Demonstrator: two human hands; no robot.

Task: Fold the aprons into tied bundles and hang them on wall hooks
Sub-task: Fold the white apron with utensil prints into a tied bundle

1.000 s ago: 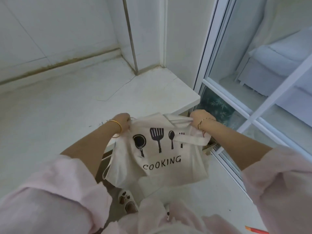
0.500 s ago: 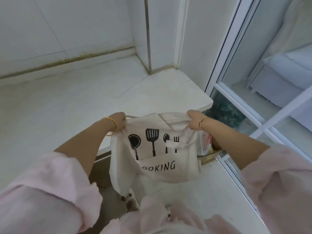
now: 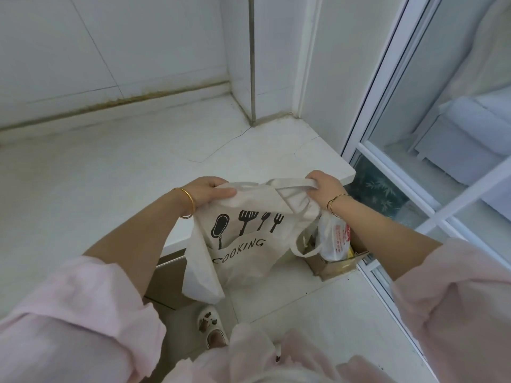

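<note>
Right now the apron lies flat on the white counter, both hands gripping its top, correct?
Not flat. The left hand and right hand do grip the top of the apron, but the head view shows it hanging from them in front of the white counter, draping toward the floor.

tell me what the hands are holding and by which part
Both hands hold the cream COOKING apron by its top edge: the left hand grips the upper left corner, the right hand grips the bunched upper right corner and strap.
</note>
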